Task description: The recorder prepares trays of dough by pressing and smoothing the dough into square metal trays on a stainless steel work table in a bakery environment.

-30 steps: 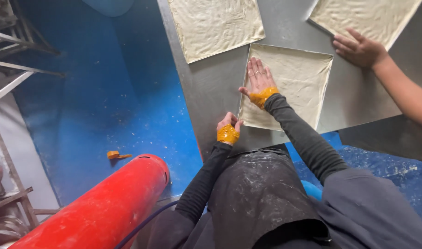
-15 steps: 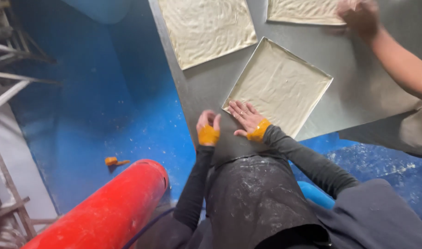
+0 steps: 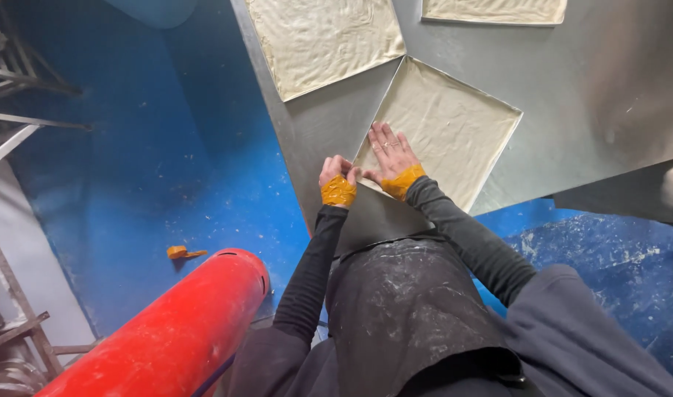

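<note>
Dough-lined square tray [image 3: 454, 121] lies on the metal bench [image 3: 571, 81], its near corner at the edge. The right hand [image 3: 390, 152] presses flat, fingers spread, on the dough; the left hand [image 3: 335, 170] curls closed beside that corner. 2 more dough sheets [image 3: 321, 40] lie beyond.

Bakery workroom, steel table [image 3: 571, 110], dough-lined trays [image 3: 454, 125]

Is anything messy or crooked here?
A little. The nearest dough tray sits turned at an angle to the metal table's edge, its near corner poking over the edge by the left hand; the right hand lies flat on its dough. An orange scrap lies on the blue floor, and flour dusts the apron.
</note>
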